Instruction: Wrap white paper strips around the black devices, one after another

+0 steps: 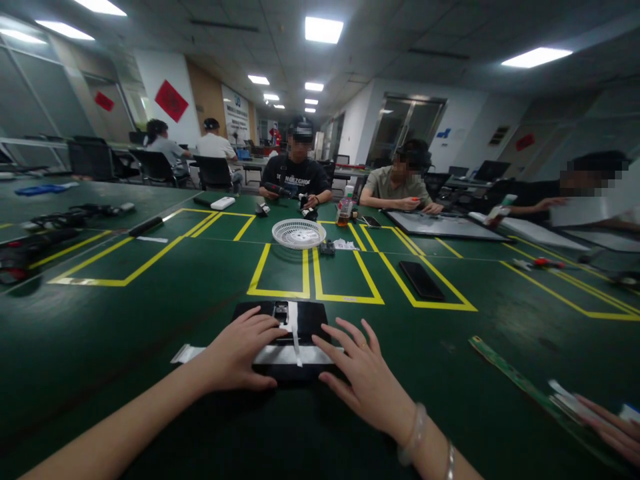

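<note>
In front of me on the green table lies a flat black rectangular panel, whose exact kind I cannot make out. A white ribbon-like strip runs across it sideways, its left end sticking out past the edge. A narrower white strip crosses it near a small square opening. My left hand rests on the panel's left side, fingers stretched out. On the right side my right hand touches it with fingers spread. Neither hand grips anything.
A white plastic basket stands ahead, a small dark part beside it. A black phone-like slab lies right of centre. At right lies a long green circuit strip near another person's hand. Several people sit around the table.
</note>
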### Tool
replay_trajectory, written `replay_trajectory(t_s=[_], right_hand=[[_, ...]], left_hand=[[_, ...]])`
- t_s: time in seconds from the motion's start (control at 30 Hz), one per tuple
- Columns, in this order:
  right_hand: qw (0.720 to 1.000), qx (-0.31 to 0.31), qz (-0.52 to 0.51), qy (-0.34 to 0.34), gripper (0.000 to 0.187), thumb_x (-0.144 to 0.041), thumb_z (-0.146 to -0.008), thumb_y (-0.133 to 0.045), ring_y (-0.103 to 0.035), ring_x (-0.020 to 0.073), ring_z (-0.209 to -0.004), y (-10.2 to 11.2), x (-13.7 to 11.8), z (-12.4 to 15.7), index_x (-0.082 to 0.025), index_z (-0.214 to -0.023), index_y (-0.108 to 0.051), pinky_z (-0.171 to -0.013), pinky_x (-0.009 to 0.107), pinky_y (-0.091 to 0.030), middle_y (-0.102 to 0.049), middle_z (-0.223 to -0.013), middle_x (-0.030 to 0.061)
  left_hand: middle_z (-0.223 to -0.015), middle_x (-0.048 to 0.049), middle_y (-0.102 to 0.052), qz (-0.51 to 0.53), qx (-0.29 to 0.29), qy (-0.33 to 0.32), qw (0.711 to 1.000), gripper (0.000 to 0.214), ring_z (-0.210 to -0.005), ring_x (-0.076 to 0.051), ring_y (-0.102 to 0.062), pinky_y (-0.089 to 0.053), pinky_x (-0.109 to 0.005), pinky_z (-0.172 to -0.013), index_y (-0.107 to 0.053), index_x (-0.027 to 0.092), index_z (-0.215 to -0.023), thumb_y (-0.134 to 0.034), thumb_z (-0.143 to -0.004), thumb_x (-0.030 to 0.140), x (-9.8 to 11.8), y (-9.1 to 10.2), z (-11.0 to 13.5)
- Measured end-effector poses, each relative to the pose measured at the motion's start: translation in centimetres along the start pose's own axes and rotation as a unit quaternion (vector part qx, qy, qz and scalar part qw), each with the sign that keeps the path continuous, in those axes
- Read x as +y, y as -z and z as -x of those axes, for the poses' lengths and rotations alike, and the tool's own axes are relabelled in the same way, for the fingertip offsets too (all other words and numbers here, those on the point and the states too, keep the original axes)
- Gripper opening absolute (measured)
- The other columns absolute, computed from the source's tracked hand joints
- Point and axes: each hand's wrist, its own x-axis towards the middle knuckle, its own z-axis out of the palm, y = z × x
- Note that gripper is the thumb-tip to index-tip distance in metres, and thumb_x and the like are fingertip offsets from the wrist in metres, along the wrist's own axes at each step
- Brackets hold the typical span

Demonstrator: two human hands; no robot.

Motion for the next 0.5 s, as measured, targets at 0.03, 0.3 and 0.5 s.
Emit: replay_trajectory(t_s=[0.03,0.3,0.5], right_hand=[[1.0,-0.001,-0.005,0.001,0.05,-0.037,-0.097,-0.052,-0.032,0.0304,-0.139,0.0,0.0,0.0,-0.034,-0.145,-0.04,-0.113,0.063,-0.018,-0.045,-0.148,0.0049],[0.999,-0.002,-0.033,0.013,0.052,-0.033,-0.095,-0.055,-0.037,0.0274,-0.136,-0.2,0.3,0.0,-0.032,-0.145,-0.04,-0.114,0.058,-0.022,-0.052,-0.142,0.005],[0.999,-0.002,-0.038,0.016,0.052,-0.034,-0.095,-0.055,-0.04,0.0274,-0.134,0.1,0.1,0.0,-0.032,-0.144,-0.042,-0.113,0.058,-0.023,-0.054,-0.14,0.005]], left_hand=[[-0.137,-0.0077,-0.052,0.0,0.007,0.009,1.0,0.075,-0.128,-0.032,-0.046,-0.017,-0.053,-0.118,-0.052,0.026,-0.138,-0.079,-0.073,0.053,-0.5,0.3,0.1],[-0.13,-0.0095,-0.059,-0.068,0.112,0.185,0.974,0.053,-0.122,-0.035,-0.05,-0.015,-0.062,-0.114,-0.063,0.022,-0.121,-0.067,-0.079,0.056,-8.6,4.1,3.0],[-0.07,-0.0024,-0.07,-0.135,0.243,0.326,0.904,0.065,-0.11,-0.04,-0.056,-0.018,-0.06,-0.101,-0.074,0.018,-0.093,-0.065,-0.063,0.075,-18.0,5.4,9.3]])
